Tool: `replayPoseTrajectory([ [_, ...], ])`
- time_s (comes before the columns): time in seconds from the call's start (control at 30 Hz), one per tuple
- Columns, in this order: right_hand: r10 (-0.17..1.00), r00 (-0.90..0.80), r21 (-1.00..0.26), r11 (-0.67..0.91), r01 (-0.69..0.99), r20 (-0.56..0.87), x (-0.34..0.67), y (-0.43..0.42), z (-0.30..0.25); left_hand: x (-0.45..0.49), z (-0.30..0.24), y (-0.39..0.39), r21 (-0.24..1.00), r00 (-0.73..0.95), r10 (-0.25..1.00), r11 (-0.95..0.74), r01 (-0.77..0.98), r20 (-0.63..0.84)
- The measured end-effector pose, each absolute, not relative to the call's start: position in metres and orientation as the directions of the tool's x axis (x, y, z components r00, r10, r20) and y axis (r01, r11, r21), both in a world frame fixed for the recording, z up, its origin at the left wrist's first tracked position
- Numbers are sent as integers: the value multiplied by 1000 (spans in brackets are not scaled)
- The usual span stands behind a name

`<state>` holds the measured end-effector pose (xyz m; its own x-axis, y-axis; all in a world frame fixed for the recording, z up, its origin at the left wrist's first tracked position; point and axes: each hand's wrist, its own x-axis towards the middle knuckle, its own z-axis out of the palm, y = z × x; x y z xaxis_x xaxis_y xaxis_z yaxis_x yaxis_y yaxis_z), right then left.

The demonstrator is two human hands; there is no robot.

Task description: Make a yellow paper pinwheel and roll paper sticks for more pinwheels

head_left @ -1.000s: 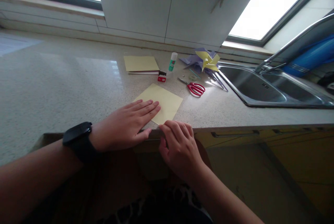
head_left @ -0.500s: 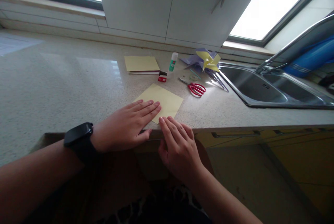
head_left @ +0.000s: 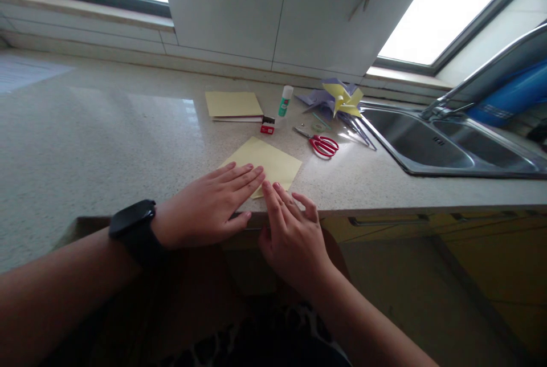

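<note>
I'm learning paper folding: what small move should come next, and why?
Perhaps press along the near edge of the yellow sheet with the right hand: its fingers lie at the near corner, which looks folded, and the left hand lies flat across the sheet, seemingly steadying it.

Sheet point(head_left: 277, 163): matt paper. Sink point(head_left: 416, 134): glossy metal. Scissor handles point(head_left: 323, 144): probably plastic.

The sheet point(head_left: 276, 157) is pale yellow, the scissors' handles point(head_left: 318, 142) red, the countertop point(head_left: 137, 145) speckled off-white
</note>
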<state>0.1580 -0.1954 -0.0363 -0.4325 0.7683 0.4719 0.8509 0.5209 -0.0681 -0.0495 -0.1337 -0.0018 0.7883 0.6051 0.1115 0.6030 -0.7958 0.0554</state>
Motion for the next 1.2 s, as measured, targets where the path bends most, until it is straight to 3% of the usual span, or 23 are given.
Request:
replayPoseTrajectory([
  [0.33, 798, -439, -111, 522, 846, 412, 156, -191, -27, -49, 1, -134, 55, 797, 595, -803, 593, 105],
  [0.57, 794, -426, -189, 542, 819, 434, 159, -189, -26, -32, 7, -161, 47, 730, 619, -771, 635, 289],
  [0.9, 770, -419, -298, 594, 747, 481, 171, -186, -29, -11, -4, -178, -49, 679, 645, -712, 701, 351],
  [1.2, 780, -477, -189, 582, 791, 406, 184, -184, -27, -12, -7, -172, 8, 635, 685, -682, 731, 358],
])
